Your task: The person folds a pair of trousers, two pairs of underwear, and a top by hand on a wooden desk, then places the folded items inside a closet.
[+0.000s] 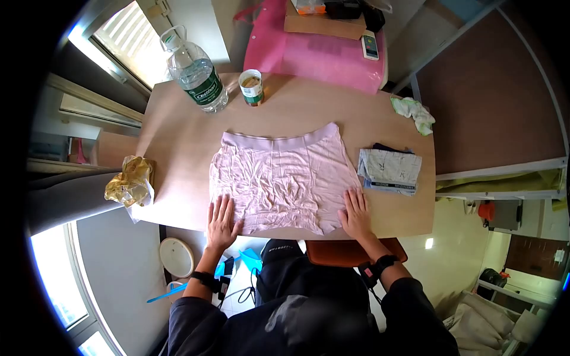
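Observation:
A pair of light pink boxer shorts [279, 178] lies spread out and wrinkled on the table, its smooth waistband at the far side. My left hand [222, 224] rests flat with fingers stretched out at the garment's near left corner. At the near right corner lies my right hand [357, 216], also flat, its fingertips by the fabric's edge. Neither hand grips anything. To the right of the shorts sits a small stack of folded grey patterned underwear [389, 169], with something dark beneath its far edge.
On the wooden table [172, 178] stand a large water bottle [199, 77] and a paper cup [252, 89] at the back left. A crumpled gold wrapper [133, 181] lies at the left edge, a white-green cloth [414, 114] at the back right. A pink-covered surface [320, 56] adjoins behind.

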A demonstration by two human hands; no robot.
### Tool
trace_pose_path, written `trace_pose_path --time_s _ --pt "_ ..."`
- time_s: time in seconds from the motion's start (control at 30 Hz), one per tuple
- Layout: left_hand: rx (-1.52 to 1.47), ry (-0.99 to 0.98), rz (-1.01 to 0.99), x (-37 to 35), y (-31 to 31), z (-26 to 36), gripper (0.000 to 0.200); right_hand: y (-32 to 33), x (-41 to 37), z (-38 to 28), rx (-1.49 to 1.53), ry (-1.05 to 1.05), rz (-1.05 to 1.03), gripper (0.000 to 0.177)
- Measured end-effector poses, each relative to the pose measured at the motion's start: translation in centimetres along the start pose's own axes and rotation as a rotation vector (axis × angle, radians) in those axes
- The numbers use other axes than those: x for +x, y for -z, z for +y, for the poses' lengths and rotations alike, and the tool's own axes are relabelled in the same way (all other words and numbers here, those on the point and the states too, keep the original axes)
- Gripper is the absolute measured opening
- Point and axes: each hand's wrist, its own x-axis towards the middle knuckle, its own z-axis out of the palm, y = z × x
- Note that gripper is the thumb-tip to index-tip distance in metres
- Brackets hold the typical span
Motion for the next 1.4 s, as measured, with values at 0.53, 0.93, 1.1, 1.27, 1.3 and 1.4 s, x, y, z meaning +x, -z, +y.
trace_pose_path --time_s 0.53,0.93,1.1,1.27,1.3,1.4 --pt "-0.233 0.544 0.265 20.0 -0.4 -6.0 0.052 -0.9 19.7 5.0 0.544 -0.401 0.076 0.053" --pt "-1.326 0.474 0.099 17.9 9.0 0.0 0.014 5.2 21.3 -0.3 0.675 -0.414 0.201 0.028" --pt "-1.276 0.151 0.241 13.7 16.7 9.2 0.018 18.2 15.6 -6.5 0.830 -0.192 0.182 0.023" --pt "-0.765 -0.103 0.289 8.8 20.6 22.1 0.028 23.6 10.4 -11.3 0.907 -0.033 0.170 0.019" --pt "-0.681 -0.150 0.320 8.3 20.3 23.8 0.030 24.2 9.4 -11.5 0.912 -0.031 0.204 0.019" --pt "-0.700 -0.230 0.322 6.4 21.7 27.1 0.028 25.9 5.7 -10.8 0.975 0.212 0.339 0.018"
